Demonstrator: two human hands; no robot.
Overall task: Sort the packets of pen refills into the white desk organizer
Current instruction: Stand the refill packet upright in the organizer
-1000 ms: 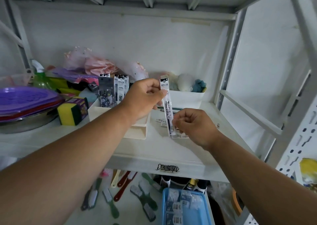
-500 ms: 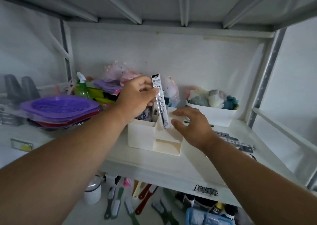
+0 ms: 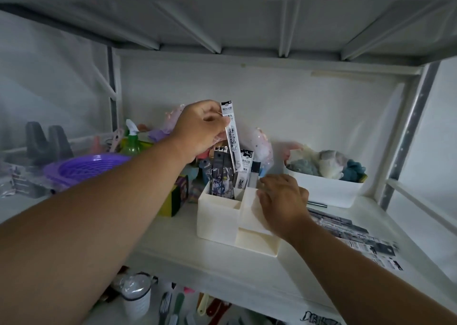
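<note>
Several packets stand in organizer [image 3: 217,215] below left hand [image 3: 197,129] fingers pinching refill packet [image 3: 231,136]; right hand [image 3: 282,201] relaxed on organizer (more packets [image 3: 346,233] beside it, unsorted).

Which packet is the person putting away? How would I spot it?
Find the white desk organizer on the middle shelf. Just above it, the left hand pinches a long white refill packet. It alone is lifted above the packets standing inside.

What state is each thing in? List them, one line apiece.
Left hand: raised, fingers pinching a refill packet.
Refill packet: near upright, lower end above the organizer.
White desk organizer: on the shelf, back compartments holding upright packets.
Right hand: fingers resting on the organizer's right side.
Loose packets: lying flat on the shelf.
White bin: filled with soft items.
</note>
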